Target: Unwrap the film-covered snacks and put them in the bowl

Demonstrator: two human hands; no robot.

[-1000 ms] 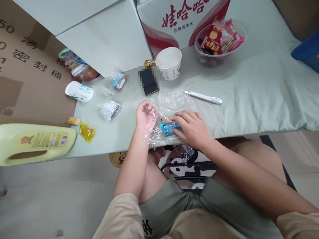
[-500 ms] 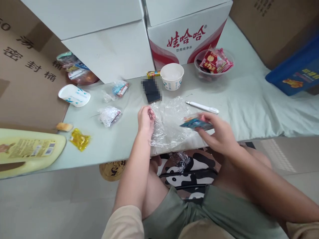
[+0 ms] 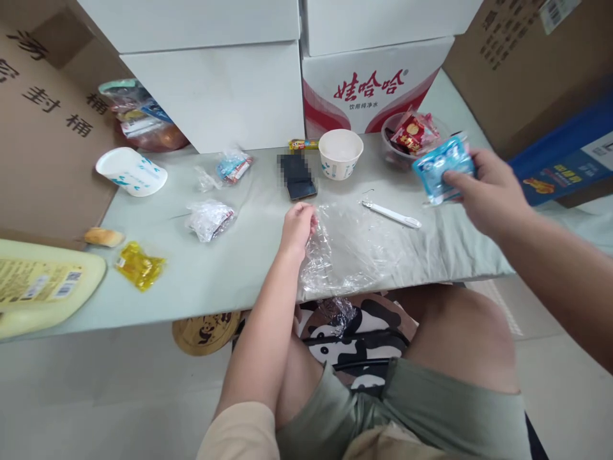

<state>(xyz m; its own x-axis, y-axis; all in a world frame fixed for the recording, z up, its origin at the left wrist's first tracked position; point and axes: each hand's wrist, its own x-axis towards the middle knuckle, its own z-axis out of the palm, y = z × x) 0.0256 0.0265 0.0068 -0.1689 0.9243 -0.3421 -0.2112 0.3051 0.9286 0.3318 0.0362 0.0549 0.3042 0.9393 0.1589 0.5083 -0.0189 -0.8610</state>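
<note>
Head view: white boxes [image 3: 215, 96] line cloth-covered table [image 3: 244, 259]; right hand [image 3: 493, 191] grips packet [image 3: 435, 167], left hand [image 3: 297, 229] film [image 3: 359, 259].

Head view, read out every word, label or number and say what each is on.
"娃哈哈®" on the red-and-white box.
"饮用纯净水" on the same box.
"汤" and "桶" on the left carton.
"密封桶" on the same carton, first character partly cut off.
Too small or blurred: blue packet, red packet, yellow bottle, blue container, right carton, paper cups.
</note>
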